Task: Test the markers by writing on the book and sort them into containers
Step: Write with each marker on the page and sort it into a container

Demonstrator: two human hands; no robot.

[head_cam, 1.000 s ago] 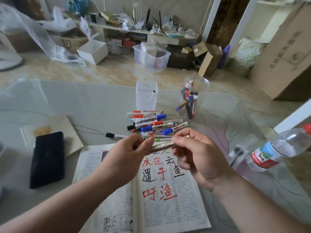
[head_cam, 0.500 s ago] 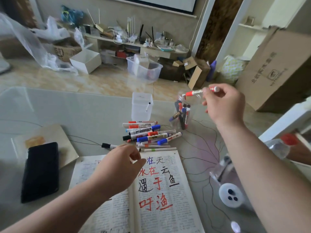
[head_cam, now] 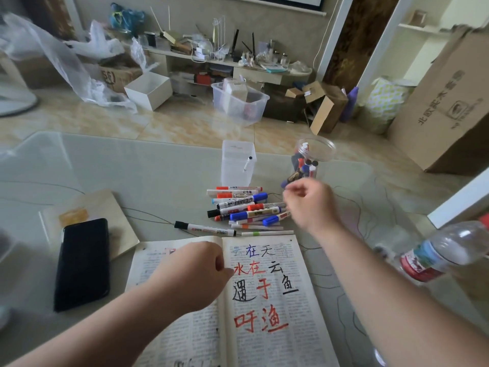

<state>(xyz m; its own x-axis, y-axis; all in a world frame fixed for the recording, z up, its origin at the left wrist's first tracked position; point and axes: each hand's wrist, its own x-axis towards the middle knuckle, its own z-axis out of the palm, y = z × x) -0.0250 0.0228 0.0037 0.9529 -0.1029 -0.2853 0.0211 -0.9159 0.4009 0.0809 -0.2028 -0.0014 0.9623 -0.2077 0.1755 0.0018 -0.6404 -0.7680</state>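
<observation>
An open book [head_cam: 296,308] with red, black and blue characters written on its right page lies in front of me. My left hand [head_cam: 195,271] rests on the book's fold as a curled fist and holds nothing. Behind the book lies a pile of markers [head_cam: 243,207], with a black-capped marker [head_cam: 205,229] apart at its left. My right hand [head_cam: 309,205] is blurred over the pile's right end, fingers loosely curled, nothing in them. A square translucent container [head_cam: 238,173] holds one marker. A round clear jar [head_cam: 317,149] holds several markers.
A black phone [head_cam: 83,263] lies on a tan notebook [head_cam: 92,207] at the left of the glass table [head_cam: 132,168]. A plastic water bottle [head_cam: 444,255] sits at the right edge. Boxes, a plastic bin and bags crowd the floor beyond.
My right hand carried a red-capped marker up to the round jar, let it go there and came back down to the pile empty. My left hand stayed on the book.
</observation>
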